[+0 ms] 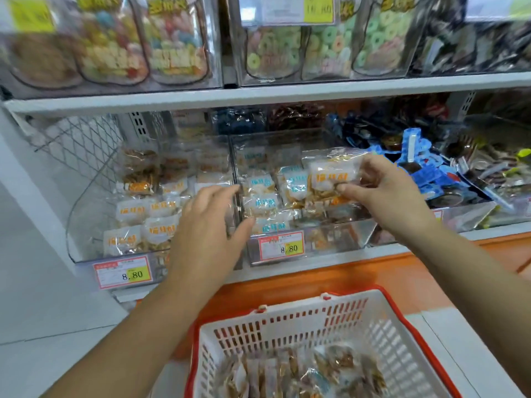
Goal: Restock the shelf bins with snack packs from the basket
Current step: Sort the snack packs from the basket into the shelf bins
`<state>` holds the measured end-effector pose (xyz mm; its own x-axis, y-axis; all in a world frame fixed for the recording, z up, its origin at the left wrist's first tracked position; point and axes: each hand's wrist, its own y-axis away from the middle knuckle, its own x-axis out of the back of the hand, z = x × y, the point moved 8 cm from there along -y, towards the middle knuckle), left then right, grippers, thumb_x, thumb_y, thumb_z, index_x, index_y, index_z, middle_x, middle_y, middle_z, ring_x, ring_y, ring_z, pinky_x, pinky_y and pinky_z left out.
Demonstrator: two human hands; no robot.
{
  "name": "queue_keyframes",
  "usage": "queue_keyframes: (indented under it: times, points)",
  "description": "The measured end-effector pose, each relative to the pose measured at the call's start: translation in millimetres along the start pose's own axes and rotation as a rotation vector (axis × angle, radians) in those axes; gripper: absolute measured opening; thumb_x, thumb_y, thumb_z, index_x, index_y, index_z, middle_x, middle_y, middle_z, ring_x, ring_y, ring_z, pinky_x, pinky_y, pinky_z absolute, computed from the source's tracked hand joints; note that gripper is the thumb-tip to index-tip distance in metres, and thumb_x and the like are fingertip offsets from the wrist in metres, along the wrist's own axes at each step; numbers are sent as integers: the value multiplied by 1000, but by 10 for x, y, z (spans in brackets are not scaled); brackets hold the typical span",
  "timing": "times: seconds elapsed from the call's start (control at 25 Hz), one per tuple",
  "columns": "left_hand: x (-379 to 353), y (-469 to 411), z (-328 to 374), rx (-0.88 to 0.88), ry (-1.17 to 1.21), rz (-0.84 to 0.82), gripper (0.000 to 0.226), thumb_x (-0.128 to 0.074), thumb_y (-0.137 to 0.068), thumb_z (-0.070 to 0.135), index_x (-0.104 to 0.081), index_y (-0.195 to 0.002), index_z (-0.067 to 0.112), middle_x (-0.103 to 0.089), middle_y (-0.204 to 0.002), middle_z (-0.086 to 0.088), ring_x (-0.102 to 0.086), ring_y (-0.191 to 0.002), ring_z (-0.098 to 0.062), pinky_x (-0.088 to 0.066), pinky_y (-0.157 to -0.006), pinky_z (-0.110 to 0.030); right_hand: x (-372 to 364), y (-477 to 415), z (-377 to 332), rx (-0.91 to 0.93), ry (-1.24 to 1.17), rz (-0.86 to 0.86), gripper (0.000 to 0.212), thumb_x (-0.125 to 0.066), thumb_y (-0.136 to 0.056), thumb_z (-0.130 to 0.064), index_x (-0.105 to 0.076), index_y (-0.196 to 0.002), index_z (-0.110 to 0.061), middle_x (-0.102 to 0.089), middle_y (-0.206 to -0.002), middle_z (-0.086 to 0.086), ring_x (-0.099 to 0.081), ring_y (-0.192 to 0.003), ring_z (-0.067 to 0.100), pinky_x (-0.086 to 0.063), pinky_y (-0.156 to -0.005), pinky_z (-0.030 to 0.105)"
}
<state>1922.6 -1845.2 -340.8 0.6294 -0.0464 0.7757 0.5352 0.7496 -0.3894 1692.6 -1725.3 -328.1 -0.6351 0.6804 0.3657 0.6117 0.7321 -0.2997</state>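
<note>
**Q:** Fig. 1. How do your hands stand relative to the middle bin (339,242)?

**A:** Your right hand (382,193) is raised over the bin's right half. Its thumb and fingers pinch a snack pack (333,175) with orange lettering, held above the blue-lettered packs (263,201) lying in that bin. Your left hand (209,225) is at the bin's left wall, fingers spread and nearly straight, holding nothing. Whether it touches the wall cannot be told.

**Q:** What surrounds the bin?

**A:** To its left is the left bin (86,228) of orange-lettered packs (161,229). On its front is a price tag (281,248). Below and in front is the white basket (287,323) with a red rim and loose packs (321,372) at its bottom. Your left forearm crosses the left bin's front corner.
</note>
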Motion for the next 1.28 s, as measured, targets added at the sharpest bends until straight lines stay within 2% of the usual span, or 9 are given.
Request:
queue_keyframes:
  times: [0.12,0.24,0.36,0.6,0.72,0.8,0.92,1.12,1.28]
  points:
    - [-194,-64,-231,85,-54,-120,80,-59,-87,53,-20,-153,31,-28,-153,7,-30,-140,-13,-33,-115,-38,-201,-258,273,-68,87,-129,22,-75,-81,-6,-60,-86,-22,-72,-84,-3,-68,-80,14,-52,-74,33]
    - [-274,-90,-341,91,5,-143,82,-60,-87,53,-17,-153,33,-28,-153,10,-35,-138,-11,-37,-113,-39,-302,-248,376,-116,1,-171,23,-75,-81,-5,-62,-99,-12,-72,-98,14,-70,-94,30,-56,-86,46]
    - [-213,-58,-395,86,50,-135,79,-61,-88,52,-18,-153,37,-29,-152,13,-34,-136,-9,-35,-113,-35,-389,-161,147,-106,-245,-154,29,-69,-82,2,-62,-107,-10,-76,-97,5,-72,-92,21,-57,-80,33]
    - [252,169,-707,105,-29,-14,70,-57,-91,49,-23,-151,39,-30,-147,20,-21,-134,-1,-24,-111,-24,-1202,-151,-488,-109,-433,-250,19,-67,-82,2,-60,-96,-8,-76,-88,7,-73,-83,20,-58,-73,29]
    - [687,349,-1088,114,-137,153,64,-66,-86,43,-40,-144,34,-41,-138,13,-28,-125,-7,-29,-104,-25,-1968,-377,-683,-153,-339,-310,25,-72,-82,-4,-59,-103,-8,-76,-91,7,-72,-83,23,-57,-77,36]
    - [953,473,-1361,145,-181,310,69,-77,-77,36,-47,-139,25,-44,-131,3,-34,-120,-16,-34,-97,-31,-2478,-519,-703,-221,-214,-338,23,-76,-81,-13,-57,-94,-13,-71,-86,9,-67,-71,21,-52,-66,32]
    - [1065,560,-1687,228,-203,347,89,-83,-69,38,-37,-144,23,-33,-137,3,-34,-124,-23,-44,-96,-41,-3087,-628,-710,-279,-89,-348,24,-76,-82,-15,-57,-95,-10,-64,-76,7,-61,-59,15,-48,-56,24]
    - [928,537,-1853,251,-131,219,91,-72,-79,50,-21,-152,32,-17,-151,7,-24,-135,-16,-37,-107,-35,-3447,-678,-751,-59,396,-339,46,-76,-82,-32,-54,-116,-10,-62,-100,3,-60,-90,21,-44,-73,31]
    - [925,533,-1898,242,-110,211,88,-75,-79,44,-26,-151,31,-23,-151,3,-28,-134,-16,-39,-103,-31,-3463,-605,-851,31,428,-264,60,-76,-82,-33,-46,-130,-14,-61,-120,8,-59,-110,27,-46,-87,35]
